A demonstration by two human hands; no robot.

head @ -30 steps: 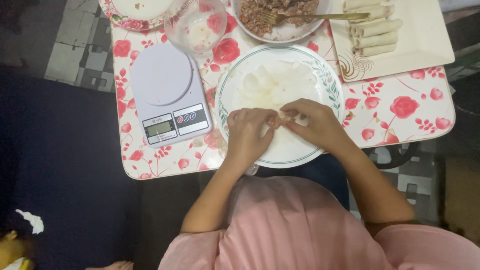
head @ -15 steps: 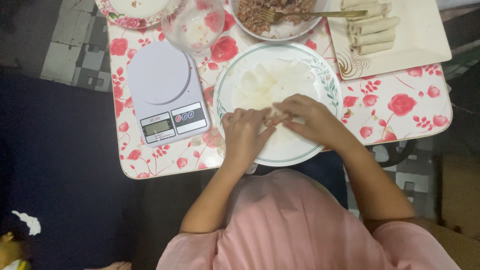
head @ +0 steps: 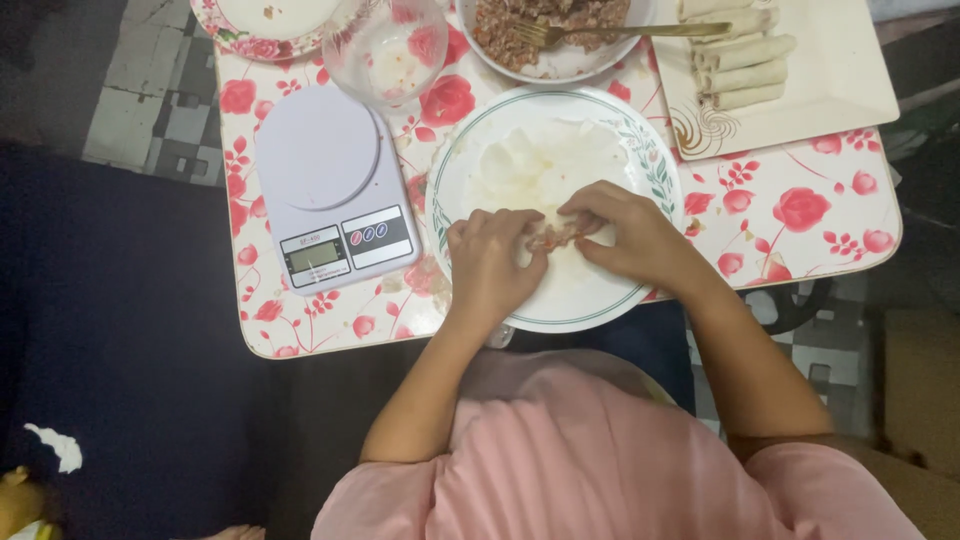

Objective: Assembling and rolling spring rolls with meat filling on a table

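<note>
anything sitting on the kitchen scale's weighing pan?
No, the round pan of the kitchen scale is bare; both hands work over the plate beside it.

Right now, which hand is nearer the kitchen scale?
Left. The left hand rests on the plate just beside the kitchen scale; the right hand lies farther across the plate.
</note>
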